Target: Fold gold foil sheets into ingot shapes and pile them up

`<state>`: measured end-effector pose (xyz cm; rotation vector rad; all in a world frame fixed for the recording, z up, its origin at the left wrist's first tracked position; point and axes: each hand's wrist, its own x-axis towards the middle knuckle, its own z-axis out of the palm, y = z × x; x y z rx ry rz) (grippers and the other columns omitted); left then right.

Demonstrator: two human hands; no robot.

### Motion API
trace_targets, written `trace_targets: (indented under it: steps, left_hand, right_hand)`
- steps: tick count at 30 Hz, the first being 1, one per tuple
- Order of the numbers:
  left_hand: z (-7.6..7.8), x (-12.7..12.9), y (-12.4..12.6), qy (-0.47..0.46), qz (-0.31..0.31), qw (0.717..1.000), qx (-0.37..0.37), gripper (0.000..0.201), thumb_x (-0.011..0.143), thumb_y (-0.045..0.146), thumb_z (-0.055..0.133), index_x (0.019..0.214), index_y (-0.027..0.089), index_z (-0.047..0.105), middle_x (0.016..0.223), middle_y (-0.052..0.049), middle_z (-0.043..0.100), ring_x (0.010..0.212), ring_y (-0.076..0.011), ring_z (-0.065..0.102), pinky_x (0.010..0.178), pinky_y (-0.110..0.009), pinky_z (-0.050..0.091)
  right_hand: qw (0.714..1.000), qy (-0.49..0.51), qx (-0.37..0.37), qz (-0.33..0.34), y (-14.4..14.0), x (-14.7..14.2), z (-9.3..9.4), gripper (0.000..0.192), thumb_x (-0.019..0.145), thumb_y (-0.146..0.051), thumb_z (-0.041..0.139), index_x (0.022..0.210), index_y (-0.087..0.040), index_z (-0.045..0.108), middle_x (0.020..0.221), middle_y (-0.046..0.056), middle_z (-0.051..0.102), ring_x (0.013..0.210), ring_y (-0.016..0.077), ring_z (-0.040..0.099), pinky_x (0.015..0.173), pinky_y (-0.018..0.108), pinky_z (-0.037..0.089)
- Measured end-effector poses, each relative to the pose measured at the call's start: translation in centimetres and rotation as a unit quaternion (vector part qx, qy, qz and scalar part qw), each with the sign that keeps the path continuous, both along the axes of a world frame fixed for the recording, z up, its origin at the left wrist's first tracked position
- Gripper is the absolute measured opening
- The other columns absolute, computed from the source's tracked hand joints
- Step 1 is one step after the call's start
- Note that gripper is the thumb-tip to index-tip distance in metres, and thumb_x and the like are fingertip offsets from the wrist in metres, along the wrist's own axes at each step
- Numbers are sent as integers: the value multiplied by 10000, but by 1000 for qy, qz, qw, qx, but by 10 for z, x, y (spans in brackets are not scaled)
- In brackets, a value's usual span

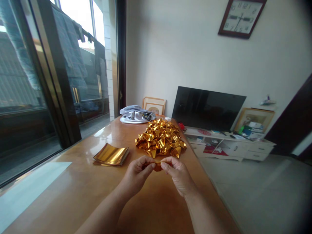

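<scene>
Between my two hands, above the wooden table, is a partly folded sheet of gold foil paper (pixel 158 166). My left hand (pixel 141 170) pinches its left end between thumb and fingers. At the right end, my right hand (pixel 175 172) grips it the same way, thumb on the near side. Fingers cover most of the paper. Just beyond them rises a pile of folded gold paper pieces (pixel 162 138). To the left of my left hand lies a stack of flat gold foil sheets (pixel 110 154) with slightly curled edges.
The glossy wooden table (pixel 97 191) has its right edge close to my right arm. A pale sheet (pixel 36 191) lies at the left. Folded grey cloth (pixel 136 115) sits at the far end. A television (pixel 209 109) stands on a low white cabinet (pixel 234 149).
</scene>
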<state>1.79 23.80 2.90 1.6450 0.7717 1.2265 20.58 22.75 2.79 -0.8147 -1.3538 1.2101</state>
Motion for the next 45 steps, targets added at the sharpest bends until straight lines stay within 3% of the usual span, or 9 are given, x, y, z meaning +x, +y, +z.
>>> trace_targets:
  steps: [9,17,25,41,45]
  left_hand:
    - [-2,1,1,-28,-21,998,-46,244,875,375,681,940,140,696,925,-104,740,871,-218,677,816,-322,520]
    - [-3,5,0,-5,5,999,-41,273,853,408,693,838,139,739,830,-91,731,785,-202,653,738,-290,503]
    - [-5,2,3,19,17,999,-21,272,893,391,644,822,139,718,791,-74,702,741,-179,612,684,-262,455]
    - [-7,2,6,15,20,998,-52,261,877,394,664,819,142,706,763,-52,686,721,-165,589,662,-248,435]
    - [-8,2,6,15,15,998,-52,265,878,396,664,810,142,700,762,-54,685,721,-166,591,671,-254,445]
  right_hand:
    - [1000,-8,9,-3,1,-1,-3,218,863,-405,704,906,-192,707,880,58,741,868,218,665,871,375,480]
    - [1000,-20,2,2,2,-4,-7,211,865,-400,693,899,-191,689,862,46,726,844,203,646,841,355,474]
    - [998,-7,-17,-62,3,-1,-10,190,850,-384,700,900,-201,688,750,-13,597,705,140,488,703,286,392]
    - [992,96,-65,-40,8,-1,-14,264,857,-382,620,976,-183,747,885,69,693,754,175,557,698,309,429]
    - [997,48,-58,-25,5,-4,-12,282,872,-447,637,927,-188,733,843,45,687,717,154,538,679,292,410]
